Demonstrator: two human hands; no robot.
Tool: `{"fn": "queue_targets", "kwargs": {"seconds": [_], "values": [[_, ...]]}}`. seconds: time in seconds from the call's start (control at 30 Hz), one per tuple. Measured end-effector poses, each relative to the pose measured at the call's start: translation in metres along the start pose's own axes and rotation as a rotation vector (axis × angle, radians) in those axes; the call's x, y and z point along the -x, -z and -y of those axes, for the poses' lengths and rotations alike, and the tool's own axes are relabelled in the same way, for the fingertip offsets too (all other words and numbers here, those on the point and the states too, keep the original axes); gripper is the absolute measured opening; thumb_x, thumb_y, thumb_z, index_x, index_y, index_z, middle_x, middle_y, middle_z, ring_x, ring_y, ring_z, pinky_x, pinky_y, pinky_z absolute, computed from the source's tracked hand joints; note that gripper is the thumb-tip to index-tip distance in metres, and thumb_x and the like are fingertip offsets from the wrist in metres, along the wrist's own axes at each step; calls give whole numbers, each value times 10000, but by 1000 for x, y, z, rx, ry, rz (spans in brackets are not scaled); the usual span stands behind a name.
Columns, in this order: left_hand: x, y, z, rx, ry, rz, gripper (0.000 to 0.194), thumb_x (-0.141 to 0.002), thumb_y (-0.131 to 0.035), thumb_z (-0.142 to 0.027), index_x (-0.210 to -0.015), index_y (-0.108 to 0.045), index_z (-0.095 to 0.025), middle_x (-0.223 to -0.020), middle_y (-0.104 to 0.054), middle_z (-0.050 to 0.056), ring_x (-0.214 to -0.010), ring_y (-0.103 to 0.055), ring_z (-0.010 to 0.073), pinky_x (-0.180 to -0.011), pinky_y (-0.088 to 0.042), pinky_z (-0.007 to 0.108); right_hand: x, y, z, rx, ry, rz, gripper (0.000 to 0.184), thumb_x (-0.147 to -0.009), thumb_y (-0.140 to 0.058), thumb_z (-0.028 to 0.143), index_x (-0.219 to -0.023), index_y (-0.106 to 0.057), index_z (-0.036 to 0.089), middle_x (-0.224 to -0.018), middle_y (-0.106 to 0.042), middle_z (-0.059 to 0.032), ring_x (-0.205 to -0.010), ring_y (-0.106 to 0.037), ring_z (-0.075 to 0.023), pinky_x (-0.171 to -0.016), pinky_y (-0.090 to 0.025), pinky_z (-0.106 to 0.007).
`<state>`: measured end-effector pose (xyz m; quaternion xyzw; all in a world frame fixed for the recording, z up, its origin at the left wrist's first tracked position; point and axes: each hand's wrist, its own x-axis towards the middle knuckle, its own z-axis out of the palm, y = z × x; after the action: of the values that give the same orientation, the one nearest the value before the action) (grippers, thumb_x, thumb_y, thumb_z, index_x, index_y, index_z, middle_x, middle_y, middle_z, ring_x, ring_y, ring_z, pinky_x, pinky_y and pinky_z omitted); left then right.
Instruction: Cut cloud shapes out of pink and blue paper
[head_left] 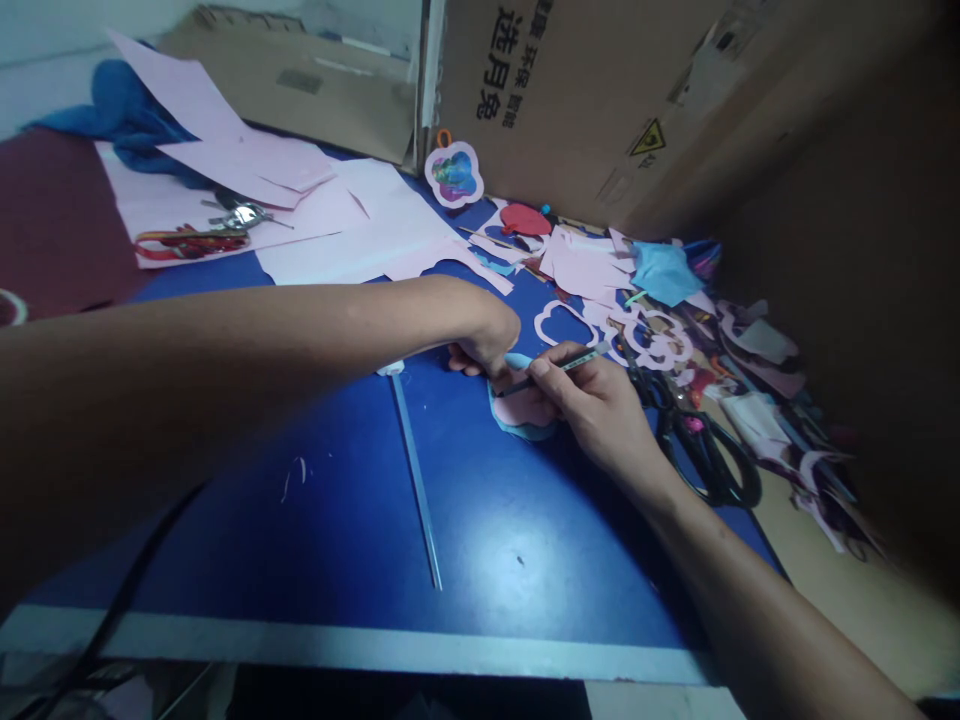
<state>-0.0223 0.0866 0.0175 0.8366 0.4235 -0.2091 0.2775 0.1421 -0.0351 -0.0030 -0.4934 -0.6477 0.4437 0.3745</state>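
Observation:
On the blue tabletop (352,480) lies a light blue piece (536,433) with a smaller pink scalloped cutout (525,408) on top of it. My left hand (487,335) has its fingers curled and presses the cutout down from the far side; its fingertips are partly hidden. A dark pencil (576,360) is pinched in my right hand (592,390), its tip at the cutout's left edge. Left of both hands, a thin clear rod (414,470) lies with a whitish bit at its far end.
Black-handled scissors (712,460) lie to the right, beside pink paper scraps (585,265) and ring-shaped offcuts (660,340). Pink sheets (360,220) and keys (247,215) are back left. A flower-shaped tag (454,175) leans against a large cardboard box (577,110).

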Motion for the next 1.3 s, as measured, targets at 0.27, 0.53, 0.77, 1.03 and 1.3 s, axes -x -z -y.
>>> {"fn": "queue_targets", "kwargs": {"seconds": [0.27, 0.53, 0.77, 1.03, 1.3], "values": [[7, 3, -3, -8, 45, 38, 262, -810, -779, -346, -610, -741, -181, -658, -681, 86, -805, -672, 275, -811, -443, 381, 14, -3, 1, 333, 221, -48, 413, -1060, -642, 461, -782, -775, 186, -940, -779, -75, -730, -718, -162, -606, -533, -249], [-7, -3, 6, 179, 44, -128, 308, -834, -790, -439, -641, -744, -203, -599, -627, 51, -751, -663, 254, -775, -452, 363, 18, -3, 2, 317, 215, -1, 442, -1079, -619, 498, -836, -815, 185, -1014, -798, -93, -761, -754, -172, -669, -616, -270], [-5, -2, 8, 180, 13, -64, 211, -776, -841, -332, -651, -739, -196, -630, -636, 66, -821, -663, 291, -790, -445, 378, 22, -5, 5, 264, 163, -11, 370, -1065, -642, 502, -917, -793, 199, -999, -798, -94, -773, -771, -198, -659, -636, -291], [6, 2, 1, 23, 25, 14, 277, -784, -826, -411, -643, -731, -192, -681, -680, 85, -804, -652, 292, -778, -411, 370, 26, 1, 16, 296, 209, -50, 322, -1062, -656, 442, -869, -761, 207, -912, -771, -61, -714, -718, -175, -624, -568, -276], [19, 4, -4, 86, 41, -21, 389, -787, -847, -380, -512, -649, -190, -502, -582, 37, -698, -625, 236, -756, -396, 337, 50, 19, 10, 753, 478, 88, 313, -1095, -520, 145, -1343, -684, 241, -1085, -802, -96, -940, -710, -246, -827, -538, -389]]}}
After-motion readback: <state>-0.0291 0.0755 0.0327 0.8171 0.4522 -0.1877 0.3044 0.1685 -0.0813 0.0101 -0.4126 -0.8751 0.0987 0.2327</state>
